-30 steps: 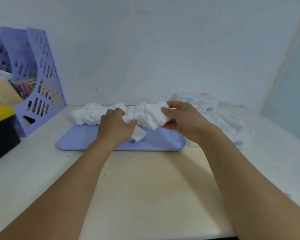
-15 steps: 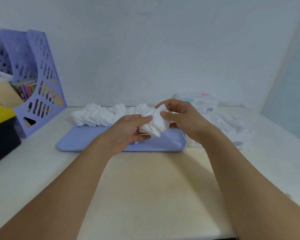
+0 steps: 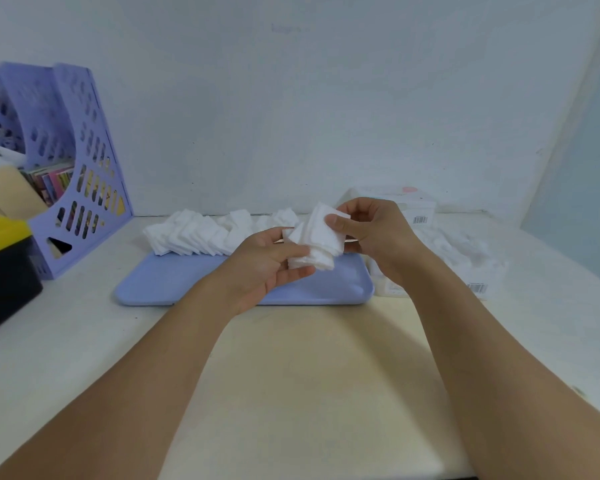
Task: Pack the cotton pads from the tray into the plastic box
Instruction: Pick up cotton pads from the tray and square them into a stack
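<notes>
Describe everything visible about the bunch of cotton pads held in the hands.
The bunch of cotton pads is a small stack of white, soft-looking square pads, fanned and uneven rather than squared up. It is held in the air above the blue tray, apart from the row of pads still lying on it. The left hand grips its lower end with thumb and fingers; the right hand pinches its upper corner.

The right hand [image 3: 374, 237] covers the front of the plastic box [image 3: 409, 202] so you can't tell if it's open. File holder [image 3: 66, 161] and the black-and-yellow case [image 3: 4, 268] get chopped by the left edge, barcode label [image 3: 420, 220] too small to read
</notes>
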Motion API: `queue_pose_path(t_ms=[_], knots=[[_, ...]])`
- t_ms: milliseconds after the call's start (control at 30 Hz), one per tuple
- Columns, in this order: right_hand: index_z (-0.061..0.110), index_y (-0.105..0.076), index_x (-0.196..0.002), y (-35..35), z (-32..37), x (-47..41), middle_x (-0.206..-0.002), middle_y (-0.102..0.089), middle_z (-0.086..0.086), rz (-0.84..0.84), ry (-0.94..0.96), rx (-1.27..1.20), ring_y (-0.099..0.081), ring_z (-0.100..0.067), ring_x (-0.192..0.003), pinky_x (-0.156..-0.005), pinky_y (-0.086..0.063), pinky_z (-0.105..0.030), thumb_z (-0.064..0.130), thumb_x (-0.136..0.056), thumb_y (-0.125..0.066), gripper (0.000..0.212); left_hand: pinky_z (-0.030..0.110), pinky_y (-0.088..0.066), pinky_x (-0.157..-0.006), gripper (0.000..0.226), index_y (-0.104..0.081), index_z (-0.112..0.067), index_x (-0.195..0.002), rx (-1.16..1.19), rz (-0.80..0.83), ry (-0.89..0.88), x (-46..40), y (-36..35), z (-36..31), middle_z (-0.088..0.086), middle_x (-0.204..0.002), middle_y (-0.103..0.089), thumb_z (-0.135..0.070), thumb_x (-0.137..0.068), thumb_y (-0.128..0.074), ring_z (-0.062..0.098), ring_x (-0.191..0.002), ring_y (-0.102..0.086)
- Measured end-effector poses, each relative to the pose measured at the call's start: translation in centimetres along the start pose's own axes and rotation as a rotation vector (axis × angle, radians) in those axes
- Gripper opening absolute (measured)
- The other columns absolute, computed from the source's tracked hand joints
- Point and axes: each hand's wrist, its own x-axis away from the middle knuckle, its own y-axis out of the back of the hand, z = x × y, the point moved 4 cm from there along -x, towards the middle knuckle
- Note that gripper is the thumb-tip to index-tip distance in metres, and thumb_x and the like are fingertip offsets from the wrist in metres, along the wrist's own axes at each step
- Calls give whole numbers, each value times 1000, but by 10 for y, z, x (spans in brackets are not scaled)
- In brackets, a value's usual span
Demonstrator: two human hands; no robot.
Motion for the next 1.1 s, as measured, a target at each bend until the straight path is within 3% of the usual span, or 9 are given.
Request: queue_pose_path(t_ms=[133, 233, 300, 433, 600, 700, 800, 967, 1100], knots=[[10, -69, -95, 15, 8, -1, -76, -67, 2, -105, 26, -112, -61, -8, -65, -64, -50, -22, 17, -94, -72, 8, 26, -61, -72, 23, -64, -3, -113, -23, -147, -98, -5, 4, -1, 16, -110, -71, 6, -92, -63, 19, -87, -72], [5, -71, -106, 13, 8, -2, -84, -70, -3, -8, -25, -363, -64, -13, -73, -73, -54, -27, 15, -96, -67, 15, 25, -60, -71, 23, -64, -12, -105, -25, -205, -173, -7, 6, -2, 11, -106, -72, 7, -92, -64, 21, -90, -71], [1, -70, -114, 2, 6, 1, -94, -73, -8, 68, -32, -314, -69, -17, -83, -78, -59, -28, 11, -95, -67, 21, 26, -60, -74, 25, -63, -14, -108, -28, -177, -189, -6, 3, -2, 9, -108, -72, 6, -92, -64, 21, -95, -71], [3, -69, -113, -9, 4, 4, -98, -72, -18, 102, 22, -139, -74, -20, -84, -71, -59, -25, -1, -89, -72, 25, 27, -60, -78, 29, -64, -17, -110, -97, -106, -203, -2, -2, -3, 7, -109, -74, 3, -90, -68, 20, -101, -73], [16, -73, -106, -5, 1, 3, -100, -73, -18, 161, 14, -59, -74, -22, -88, -75, -60, -29, -1, -87, -74, 25, 25, -59, -77, 32, -66, -18, -111, -170, -81, -195, 0, 0, -5, 8, -110, -76, 4, -88, -70, 20, -102, -73], [14, -72, -111, -5, 0, 2, -112, -69, -28, 176, 8, -51, -74, -27, -93, -79, -61, -32, 0, -88, -73, 27, 26, -59, -79, 35, -65, -15, -118, -188, -56, -201, -1, 2, -6, 9, -110, -76, 2, -88, -71, 20, -103, -73], [13, -71, -117, -5, -2, 3, -118, -69, -24, 217, -14, 1, -72, -32, -104, -87, -61, -37, 4, -90, -72, 28, 26, -60, -80, 43, -63, -10, -125, -214, -24, -203, 0, 1, -6, 11, -112, -75, 5, -86, -72, 21, -103, -73], [8, -74, -111, -4, 3, 4, -101, -68, -19, 146, 69, 80, -66, -16, -81, -71, -57, -26, 3, -87, -76, 25, 25, -60, -80, 43, -65, -11, -122, -200, -42, -186, 0, 3, -6, 11, -112, -75, 9, -85, -71, 21, -103, -73], [11, -70, -100, 0, 11, 6, -97, -74, -11, 132, 121, 14, -69, -15, -83, -70, -54, -22, 3, -88, -73, 14, 32, -59, -91, 39, -65, -5, -123, -105, -79, -125, -5, 7, -3, 12, -116, -74, 9, -86, -68, 23, -106, -72]])
